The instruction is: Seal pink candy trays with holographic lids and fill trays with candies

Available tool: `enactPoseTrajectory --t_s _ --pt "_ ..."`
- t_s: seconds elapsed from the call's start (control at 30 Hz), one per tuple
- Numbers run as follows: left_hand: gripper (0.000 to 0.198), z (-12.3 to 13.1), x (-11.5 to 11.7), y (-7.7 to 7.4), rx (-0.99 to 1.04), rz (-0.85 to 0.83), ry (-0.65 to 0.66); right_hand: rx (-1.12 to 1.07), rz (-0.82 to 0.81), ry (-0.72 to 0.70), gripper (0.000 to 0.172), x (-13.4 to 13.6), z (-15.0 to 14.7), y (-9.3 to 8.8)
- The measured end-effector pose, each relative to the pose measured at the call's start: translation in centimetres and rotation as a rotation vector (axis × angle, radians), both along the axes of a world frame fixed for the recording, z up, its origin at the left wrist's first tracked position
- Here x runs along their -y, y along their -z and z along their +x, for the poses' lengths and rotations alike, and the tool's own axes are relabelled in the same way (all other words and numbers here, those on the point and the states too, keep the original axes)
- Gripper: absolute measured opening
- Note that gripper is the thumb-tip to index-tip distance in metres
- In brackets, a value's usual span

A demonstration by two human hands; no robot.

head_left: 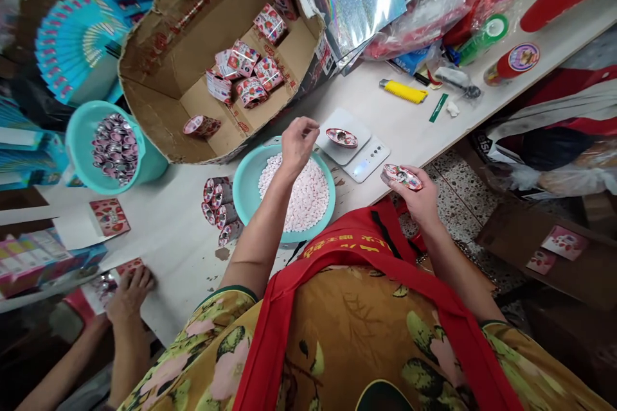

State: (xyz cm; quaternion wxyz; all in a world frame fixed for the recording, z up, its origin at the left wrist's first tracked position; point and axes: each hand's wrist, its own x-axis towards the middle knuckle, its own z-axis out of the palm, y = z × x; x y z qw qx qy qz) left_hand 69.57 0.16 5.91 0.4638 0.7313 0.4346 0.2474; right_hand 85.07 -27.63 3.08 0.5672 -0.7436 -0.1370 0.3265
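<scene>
My left hand (299, 143) is over the right part of a turquoise basin (243, 202) of small pale pink candies (308, 202), beside a white digital scale (359, 170). Its fingers are pinched together; what they hold, if anything, is hidden. On the scale's plate stands a small red-and-white candy box (342, 137) with an oval top and a dark round opening. My right hand (425, 199) grips a similar oval-topped candy box (402, 176) by the table's front edge, its printed top facing up.
Left of the basin stand several open candy boxes (222, 202). A cardboard carton (168, 70) behind holds more. A turquoise bucket (77, 141) contains metallic-looking lids (116, 148). A co-worker's hands (128, 292) work at lower left. A yellow cutter (405, 91) lies behind the scale.
</scene>
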Motion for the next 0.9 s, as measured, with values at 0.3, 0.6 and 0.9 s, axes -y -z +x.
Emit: enactPoseTrajectory --t_s 0.3,0.6,0.9 --pt "0.012 -3.0 1.5 1.3 -0.117 0.048 0.024 0.02 -0.011 -0.007 0.052 0.4 0.0 0.0" --pt "0.036 3.5 1.9 4.0 -0.496 0.28 0.497 -0.005 -0.024 -0.037 0.053 0.1 -0.1 0.7" --pt "0.057 -1.2 -0.1 1.7 0.071 -0.164 -0.007 0.355 0.047 -0.288 0.046 -9.3 1.7 5.2"
